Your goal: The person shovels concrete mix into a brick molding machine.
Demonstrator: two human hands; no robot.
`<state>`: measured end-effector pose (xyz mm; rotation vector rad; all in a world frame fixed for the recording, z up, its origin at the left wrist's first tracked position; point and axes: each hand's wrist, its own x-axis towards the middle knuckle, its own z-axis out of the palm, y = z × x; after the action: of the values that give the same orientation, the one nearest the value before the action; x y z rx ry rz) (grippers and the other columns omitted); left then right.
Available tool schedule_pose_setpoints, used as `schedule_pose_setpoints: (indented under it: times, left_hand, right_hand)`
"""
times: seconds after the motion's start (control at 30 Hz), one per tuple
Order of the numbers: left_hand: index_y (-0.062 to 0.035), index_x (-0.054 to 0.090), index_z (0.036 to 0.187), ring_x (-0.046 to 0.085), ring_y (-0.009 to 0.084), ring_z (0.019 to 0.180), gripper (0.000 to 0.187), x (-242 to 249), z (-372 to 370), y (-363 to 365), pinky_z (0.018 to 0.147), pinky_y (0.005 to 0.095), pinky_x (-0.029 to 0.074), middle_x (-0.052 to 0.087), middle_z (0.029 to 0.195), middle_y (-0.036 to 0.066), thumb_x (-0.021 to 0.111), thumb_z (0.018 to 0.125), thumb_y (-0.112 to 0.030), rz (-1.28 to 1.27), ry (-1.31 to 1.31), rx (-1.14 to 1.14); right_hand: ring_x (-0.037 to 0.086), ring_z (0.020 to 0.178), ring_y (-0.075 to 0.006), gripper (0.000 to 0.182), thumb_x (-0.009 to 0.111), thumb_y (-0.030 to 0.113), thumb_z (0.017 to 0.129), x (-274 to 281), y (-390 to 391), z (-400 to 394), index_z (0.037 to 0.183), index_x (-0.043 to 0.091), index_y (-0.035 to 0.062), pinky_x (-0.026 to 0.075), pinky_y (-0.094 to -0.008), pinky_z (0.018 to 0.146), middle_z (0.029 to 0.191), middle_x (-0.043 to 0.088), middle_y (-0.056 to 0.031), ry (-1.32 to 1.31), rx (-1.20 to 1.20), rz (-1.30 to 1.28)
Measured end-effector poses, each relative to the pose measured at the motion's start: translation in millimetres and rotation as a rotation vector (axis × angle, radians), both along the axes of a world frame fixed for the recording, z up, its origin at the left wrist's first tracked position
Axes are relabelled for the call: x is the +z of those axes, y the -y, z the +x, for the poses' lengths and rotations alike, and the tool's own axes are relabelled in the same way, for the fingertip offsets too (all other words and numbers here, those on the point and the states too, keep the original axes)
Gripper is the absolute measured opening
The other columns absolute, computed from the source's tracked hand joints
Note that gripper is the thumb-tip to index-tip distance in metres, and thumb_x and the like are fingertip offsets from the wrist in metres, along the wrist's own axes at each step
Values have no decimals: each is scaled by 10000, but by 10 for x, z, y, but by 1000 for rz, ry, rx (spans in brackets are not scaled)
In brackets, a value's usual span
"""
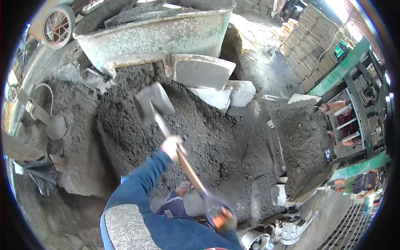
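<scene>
A long-handled shovel [185,166] lies diagonally across the view, its flat metal blade [154,102] over the dark, loose material [200,129]. My left hand [172,148], pale as if gloved and a little blurred, is wrapped round the shaft below the blade. At the other end, my right hand [225,218] is closed on the orange and dark grip, near my body. The blade looks mostly bare. One of my feet [182,188] shows beside the heap, under my left arm.
A large worn tub [154,39] stands behind the heap, with slabs [202,71] at its front. A green-framed machine [339,85] is at right; a co-worker's arm [333,106] shows through it. A motor [291,231] sits lower right, a wheel [57,26] upper left.
</scene>
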<state>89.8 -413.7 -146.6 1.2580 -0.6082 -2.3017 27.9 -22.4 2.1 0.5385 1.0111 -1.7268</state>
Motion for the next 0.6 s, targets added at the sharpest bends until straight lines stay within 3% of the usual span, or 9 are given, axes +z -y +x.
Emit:
schedule_pose_setpoints:
  times: [0.07,0.1,0.13,0.2,0.27,0.33,0.37,0.5,0.6]
  left_hand:
    - [-78,487,832,542,246,472,161,423,51,1220,614,476,566,477,589,58,575,939,-160,-15,80,13]
    - [-87,490,807,527,227,462,187,449,-43,1440,605,459,559,488,595,58,584,941,-176,31,75,73]
    - [-96,492,782,511,207,451,213,360,-64,1491,596,442,553,498,600,57,593,944,-191,95,88,127]
    - [-98,509,757,524,210,476,245,-97,-68,1294,598,447,551,514,609,50,615,943,-218,20,43,195]
    - [-63,555,827,562,241,543,236,-671,-57,1174,601,466,553,516,613,75,641,932,-255,-79,61,156]
    - [-48,577,907,551,256,531,206,-708,-90,932,613,487,577,535,689,103,638,929,-243,96,169,179]
    - [-44,562,879,542,252,519,215,-748,-53,773,601,493,574,531,687,107,634,931,-240,83,119,149]
    - [-50,515,832,516,249,495,226,-783,-16,138,575,476,553,504,678,98,610,942,-223,242,200,82]
    - [-101,497,753,520,226,486,244,-1090,65,-524,571,465,547,479,615,50,598,927,-239,247,223,61]
  right_hand:
    - [557,672,-245,101,595,141,914,-254,995,-23,896,574,44,543,-476,709,781,587,-84,-20,85,-259]
    - [527,582,-236,151,598,152,923,-297,1267,-60,812,546,64,528,-459,639,677,546,-69,-86,58,-3]
    - [527,579,-239,150,599,151,921,-428,1299,-153,810,544,67,523,-460,622,673,542,-68,-99,106,43]
    - [528,573,-243,147,601,150,916,-850,1069,-204,807,542,72,514,-464,586,667,534,-66,-85,170,164]
    - [528,547,-243,158,625,150,894,-1422,992,-224,794,531,71,484,-446,515,627,511,-70,4,10,224]
    - [517,516,-244,165,634,157,891,-1837,705,-154,797,529,70,467,-445,479,612,500,-67,32,-70,357]
    - [521,493,-223,171,630,124,879,-1857,555,-118,747,538,67,462,-389,461,601,507,-65,75,-78,389]
    - [475,426,-226,205,683,64,796,-2343,-192,22,669,522,63,413,-396,388,583,494,-66,-14,-123,548]
    - [532,505,-260,214,680,163,839,-2455,-953,281,684,551,89,463,-440,462,625,542,-68,22,-147,545]
